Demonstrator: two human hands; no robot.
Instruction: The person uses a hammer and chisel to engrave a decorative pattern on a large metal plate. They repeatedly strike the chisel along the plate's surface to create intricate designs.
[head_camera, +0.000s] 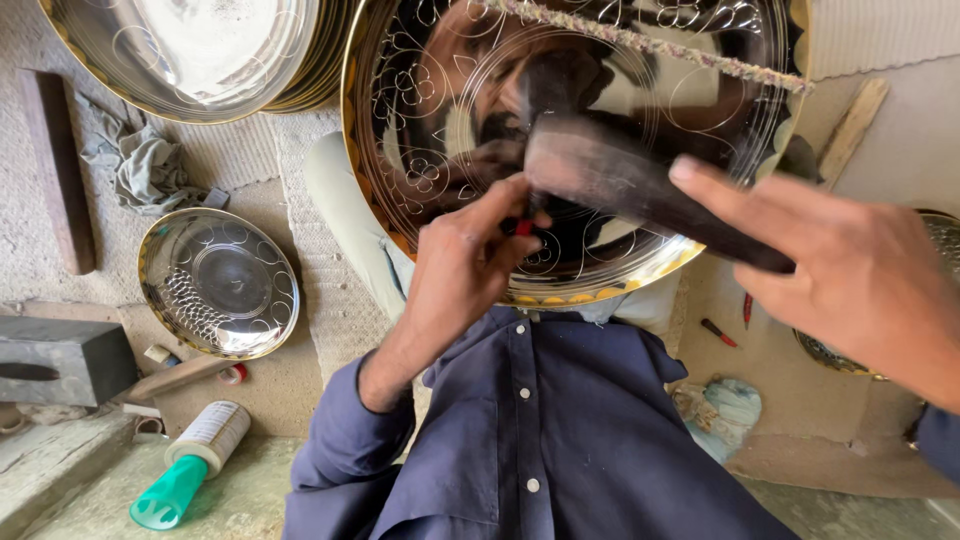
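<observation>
A large shiny metal plate (420, 90) with engraved flower patterns rests tilted on my lap. My left hand (455, 265) pinches a small red-tipped tool (522, 227) against the plate's lower surface. My right hand (850, 290) grips a dark, blurred hammer (620, 185) whose head is just above the small tool. A rough cord (650, 45) runs across the top of the plate. My blue shirt fills the lower middle of the view.
A stack of similar plates (200, 50) sits at top left, and a smaller plate (218, 283) lies on the floor to the left. Nearby are a grey rag (145, 165), a dark block (60, 360) and a green-capped bottle (190, 465). Small red-handled tools (718, 332) lie at right.
</observation>
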